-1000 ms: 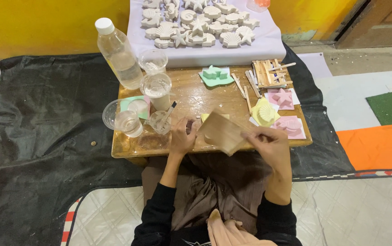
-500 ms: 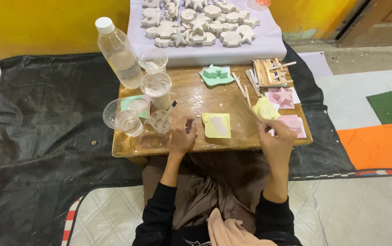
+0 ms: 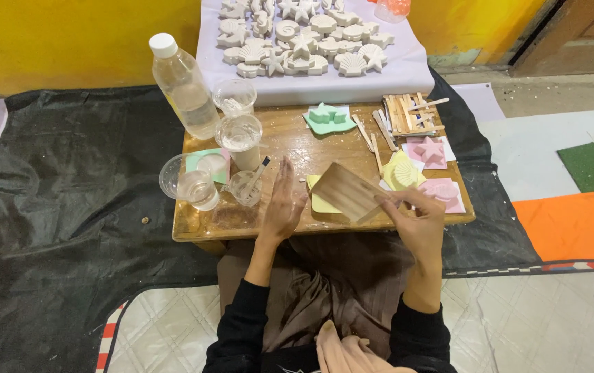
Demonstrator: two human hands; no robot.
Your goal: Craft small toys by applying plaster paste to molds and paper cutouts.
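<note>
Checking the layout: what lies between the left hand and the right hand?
In the head view, a yellow mould lies between left hand and right hand, under the wooden board.

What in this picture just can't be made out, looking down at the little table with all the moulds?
- Yellow mould, head view: mostly covered by the blurred wooden board that the right hand holds, so its shape cannot be told.
- Plaster casts on the white cloth: the top rows are cut off by the upper edge.
- Small cup beside the left hand: its contents are too small to identify.
</note>
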